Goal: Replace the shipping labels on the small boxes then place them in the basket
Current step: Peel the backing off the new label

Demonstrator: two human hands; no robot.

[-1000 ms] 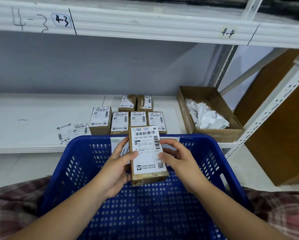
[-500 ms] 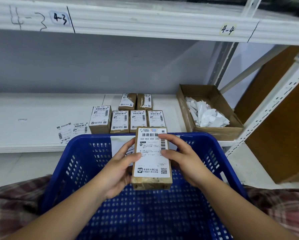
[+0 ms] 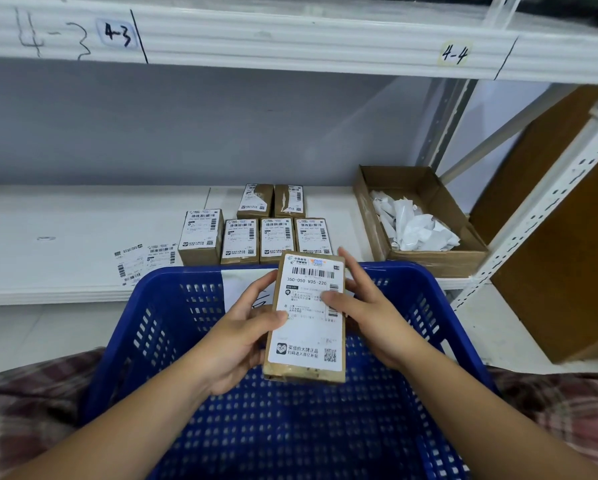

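Note:
I hold a small brown box (image 3: 308, 368) above the blue plastic basket (image 3: 145, 327), label side up. A white shipping label (image 3: 308, 327) covers its top face. My left hand (image 3: 242, 337) grips the box's left edge, thumb on the label. My right hand (image 3: 363, 310) holds the right edge with its thumb pressed on the label's middle. Several more labelled small boxes (image 3: 242, 241) stand in two rows on the white shelf (image 3: 65, 237) behind the basket. Two loose labels (image 3: 144, 261) lie on the shelf left of them.
An open cardboard box (image 3: 439, 261) with crumpled white label paper (image 3: 412, 226) sits at the shelf's right end. A white upright post (image 3: 540, 216) and brown boards stand to the right. An upper shelf marked 4-3 and 4-4 runs overhead. The basket rests on my lap.
The label now lies flat on the box instead of held over it. The box has shifted slightly right and toward me, and my right thumb has slid onto the label's middle.

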